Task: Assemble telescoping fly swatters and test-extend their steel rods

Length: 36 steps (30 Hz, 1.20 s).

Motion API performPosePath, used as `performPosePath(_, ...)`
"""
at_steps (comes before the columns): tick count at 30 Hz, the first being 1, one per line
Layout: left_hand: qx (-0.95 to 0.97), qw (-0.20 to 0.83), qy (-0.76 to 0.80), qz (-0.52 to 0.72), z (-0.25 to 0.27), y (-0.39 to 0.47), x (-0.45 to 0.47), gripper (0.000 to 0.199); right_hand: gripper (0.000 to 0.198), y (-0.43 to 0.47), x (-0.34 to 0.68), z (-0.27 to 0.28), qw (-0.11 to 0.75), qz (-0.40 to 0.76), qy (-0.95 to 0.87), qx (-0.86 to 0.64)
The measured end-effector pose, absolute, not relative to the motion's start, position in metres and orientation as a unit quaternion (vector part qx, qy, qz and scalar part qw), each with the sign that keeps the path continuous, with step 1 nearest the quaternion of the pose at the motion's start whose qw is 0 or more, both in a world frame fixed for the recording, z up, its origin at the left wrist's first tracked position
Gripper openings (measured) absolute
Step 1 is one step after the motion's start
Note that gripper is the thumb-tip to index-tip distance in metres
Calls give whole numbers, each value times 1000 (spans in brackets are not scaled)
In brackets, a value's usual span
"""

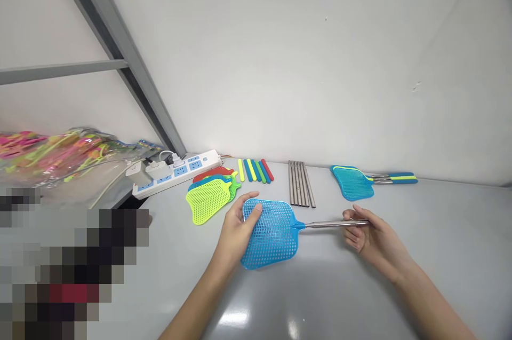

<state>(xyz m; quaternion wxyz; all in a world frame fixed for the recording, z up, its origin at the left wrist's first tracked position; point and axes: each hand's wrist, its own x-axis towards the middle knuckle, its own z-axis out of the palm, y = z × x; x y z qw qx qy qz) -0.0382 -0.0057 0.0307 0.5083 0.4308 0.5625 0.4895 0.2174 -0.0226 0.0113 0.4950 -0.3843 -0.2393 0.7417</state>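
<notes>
My left hand (pixel 239 225) is closed on the outer edge of a blue perforated fly swatter head (pixel 272 236), thumb on top. A metal rod (pixel 332 224) extends to the right from the head's neck, with no coloured grip on its end. Around the free end of that rod, the fingers of my right hand (pixel 370 236) are curled, holding it. The swatter is held above the grey table, roughly level. Behind it lie a row of loose metal rods (pixel 300 185) and several coloured handle grips (pixel 256 171) in yellow, blue, green and red.
Loose swatter heads (pixel 208 201) lie in a pile at left, beside a white power strip (pixel 188 170) with plugs. Swatters with grips (pixel 354 182) are stacked at back right. Bagged colourful items (pixel 60 153) sit far left, near a grey metal frame (pixel 136 68). A white wall (pixel 300 62) borders the table.
</notes>
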Motion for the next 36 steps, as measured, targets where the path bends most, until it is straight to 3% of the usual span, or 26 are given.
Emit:
performPosePath(8, 458, 515, 541, 482, 32, -5, -46, 35, 24, -21, 256, 18, 474, 654, -370, -460)
performPosePath(13, 473, 505, 541, 478, 36, -3, -50, 29, 21, -22, 266, 21, 293, 597, -513, -543)
performPosePath(18, 479, 530, 526, 462, 36, -4, -48, 25, 30, -24, 255, 24, 142, 597, -616, -493)
performPosePath(36, 430, 529, 567, 463, 33, -9, -39, 31, 35, -25, 257, 15, 140, 609, -605, -493)
